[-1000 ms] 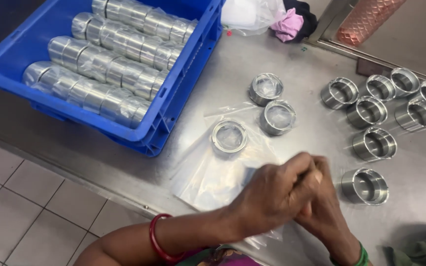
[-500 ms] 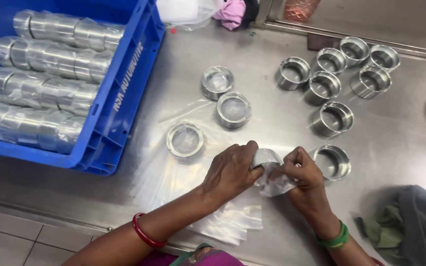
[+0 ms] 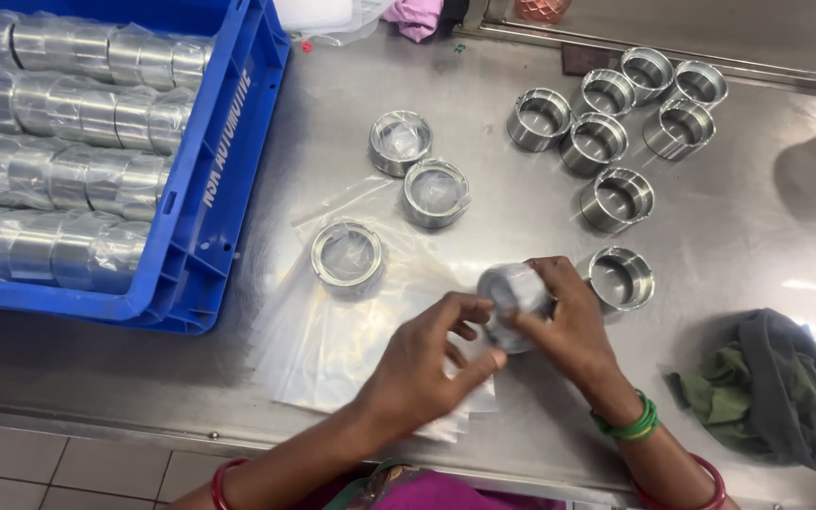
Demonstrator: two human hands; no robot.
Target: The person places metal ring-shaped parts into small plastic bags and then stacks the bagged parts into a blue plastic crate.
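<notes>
My right hand (image 3: 573, 326) grips a short metal ring (image 3: 512, 295) wrapped in a clear plastic bag, just above the steel table (image 3: 739, 227). My left hand (image 3: 427, 364) pinches the loose bag below the ring, thumb and fingers closed on the plastic. Under both hands lies a stack of clear plastic bags (image 3: 332, 345). Three bagged rings (image 3: 347, 257) stand on the table to the upper left. An unwrapped ring (image 3: 621, 279) sits right beside my right hand.
A blue crate (image 3: 214, 189) at the left holds rows of wrapped rings. Several bare metal rings (image 3: 606, 142) cluster at the upper right. A dark and green cloth (image 3: 767, 387) lies at the right. White and pink bags lie at the back edge.
The camera has shifted, so the crate and rings sit differently in the frame. My hands have turned the ring inside its bag, and the left hand has dropped lower on the plastic.
</notes>
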